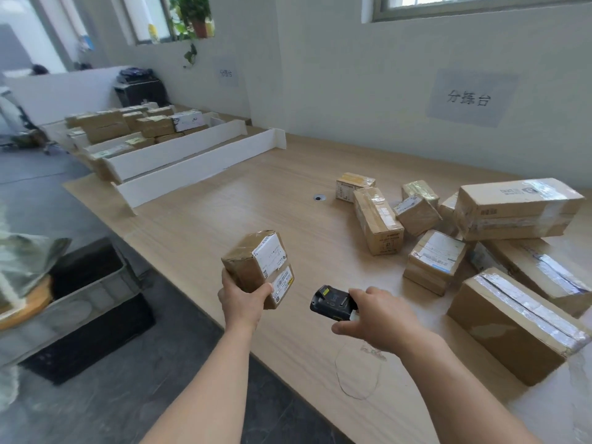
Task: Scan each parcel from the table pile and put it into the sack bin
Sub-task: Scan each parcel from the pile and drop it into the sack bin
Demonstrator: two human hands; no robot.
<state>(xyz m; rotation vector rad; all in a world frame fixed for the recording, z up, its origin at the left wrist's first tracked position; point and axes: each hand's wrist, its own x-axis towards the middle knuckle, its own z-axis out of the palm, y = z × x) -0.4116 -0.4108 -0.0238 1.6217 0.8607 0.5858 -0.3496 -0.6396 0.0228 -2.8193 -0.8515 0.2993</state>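
My left hand [241, 298] grips a small brown cardboard parcel [253, 264] from below, above the table's near edge; its white shipping labels face right. My right hand [381, 315] holds a black handheld scanner [331, 302], whose head points left toward the parcel's labels, a short gap between them. The pile of several taped cardboard parcels [480, 238] lies on the right part of the wooden table [224, 213]. At the far left edge, part of a greenish sack [22, 261] shows on a round wooden stand.
A grey crate [93, 299] stands on the floor left of the table, beside a black crate [96, 341]. White dividers [195, 168] with sorted parcels sit at the table's far left. A thin cord loop [355, 376] lies near the front edge.
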